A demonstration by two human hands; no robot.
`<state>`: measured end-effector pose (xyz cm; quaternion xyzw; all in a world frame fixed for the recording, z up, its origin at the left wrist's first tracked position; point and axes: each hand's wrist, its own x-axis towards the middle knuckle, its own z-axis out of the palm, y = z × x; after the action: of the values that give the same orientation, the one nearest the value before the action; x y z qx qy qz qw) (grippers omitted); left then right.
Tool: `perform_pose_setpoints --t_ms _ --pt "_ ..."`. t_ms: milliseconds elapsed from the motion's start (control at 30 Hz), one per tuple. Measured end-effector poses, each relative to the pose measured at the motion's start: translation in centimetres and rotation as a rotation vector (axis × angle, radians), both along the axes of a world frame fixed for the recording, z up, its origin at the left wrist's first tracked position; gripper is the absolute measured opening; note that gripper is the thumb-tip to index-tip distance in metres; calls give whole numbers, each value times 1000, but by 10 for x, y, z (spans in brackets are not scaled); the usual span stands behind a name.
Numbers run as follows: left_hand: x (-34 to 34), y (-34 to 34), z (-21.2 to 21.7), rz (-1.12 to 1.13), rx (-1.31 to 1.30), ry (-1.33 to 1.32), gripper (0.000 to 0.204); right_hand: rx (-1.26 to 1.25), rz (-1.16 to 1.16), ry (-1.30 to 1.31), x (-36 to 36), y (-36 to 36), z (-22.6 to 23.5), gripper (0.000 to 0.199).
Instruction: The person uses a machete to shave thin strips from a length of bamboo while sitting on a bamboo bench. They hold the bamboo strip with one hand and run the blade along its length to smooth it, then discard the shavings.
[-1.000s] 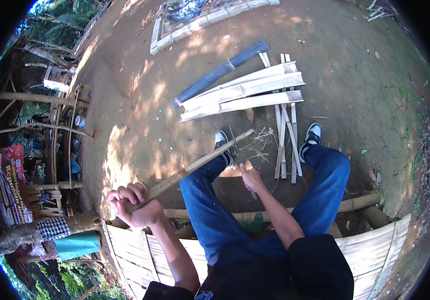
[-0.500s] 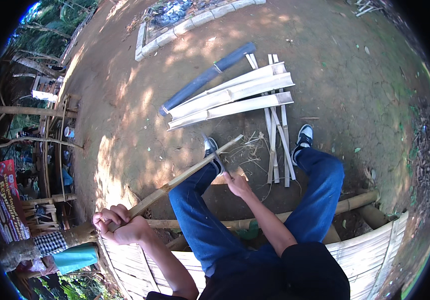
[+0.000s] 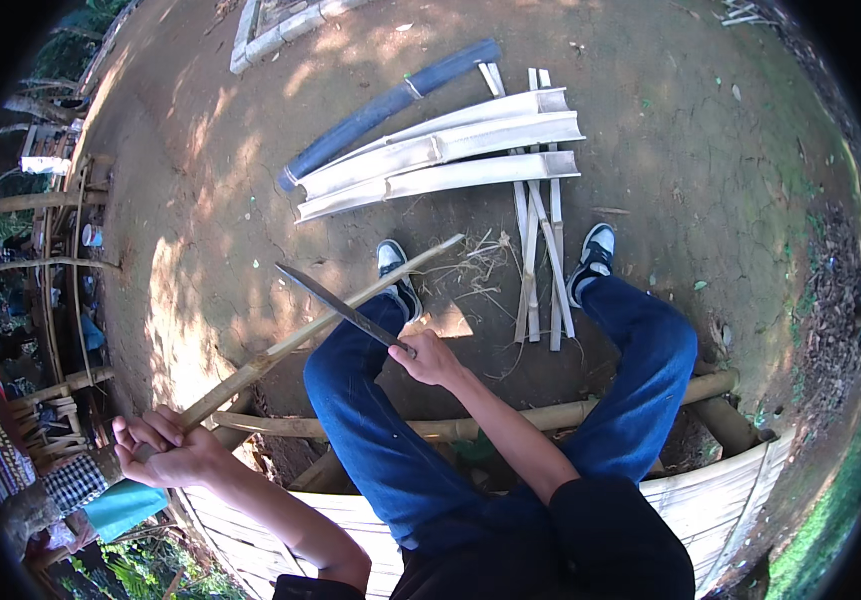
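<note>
Our long bamboo strip (image 3: pixel 285 347) slants forward and rightward from our left hand (image 3: pixel 175 452), whose fingers wrap its near end; it passes above our left knee (image 3: pixel 328 375), slim and pale tan. The shorter knife (image 3: pixel 325 297) crosses it, contact unclear, gripped by the fingers of our right hand (image 3: pixel 430 360).

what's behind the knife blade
Behind the knife blade are the bamboo strip, left jeans leg and ground. The patches it covers are hidden, and whether blade and strip touch can't be told.
</note>
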<state>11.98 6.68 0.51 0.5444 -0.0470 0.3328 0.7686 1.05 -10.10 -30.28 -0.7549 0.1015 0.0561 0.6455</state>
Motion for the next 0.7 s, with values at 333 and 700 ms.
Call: perform_pose_setpoints --t_ms 333,700 --pt "27 40 -10 -65 9 -12 35 -134 -243 502 -7 -41 -79 61" --pt "63 60 -12 -277 -33 -5 31 58 -104 180 45 1 -52 56"
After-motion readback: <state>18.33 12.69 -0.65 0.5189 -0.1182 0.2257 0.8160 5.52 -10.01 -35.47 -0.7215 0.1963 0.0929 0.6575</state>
